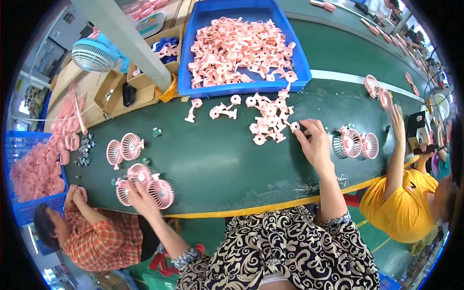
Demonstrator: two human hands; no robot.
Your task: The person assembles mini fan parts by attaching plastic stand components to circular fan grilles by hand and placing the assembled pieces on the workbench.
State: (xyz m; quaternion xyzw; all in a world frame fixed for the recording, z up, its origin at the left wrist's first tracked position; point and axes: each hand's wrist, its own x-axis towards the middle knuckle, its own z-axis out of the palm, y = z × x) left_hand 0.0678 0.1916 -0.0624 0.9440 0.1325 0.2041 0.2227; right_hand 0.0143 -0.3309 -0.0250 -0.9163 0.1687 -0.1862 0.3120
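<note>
At the left front of the green table, my left hand [143, 199] has its fingers closed over a pink round fan cage [139, 173]. Another pink cage [161, 193] lies against that hand, and more show beside it. My right hand [317, 148] reaches to a loose pile of small pink ring-ended brackets [269, 114]. Its thumb and forefinger pinch one pink bracket [295, 126] at the pile's right edge. A pair of fan cages [130, 146] rests beyond my left hand. To the right of my right hand stand more pink cages [351, 142] with a small green part.
A blue tray [186, 82] heaped with pink brackets stands at the far middle. A blue basket [34, 208] of pink cages is at the left. People in a plaid shirt [99, 241] and a yellow shirt [403, 205] sit on either side. A grey post [123, 41] rises far left.
</note>
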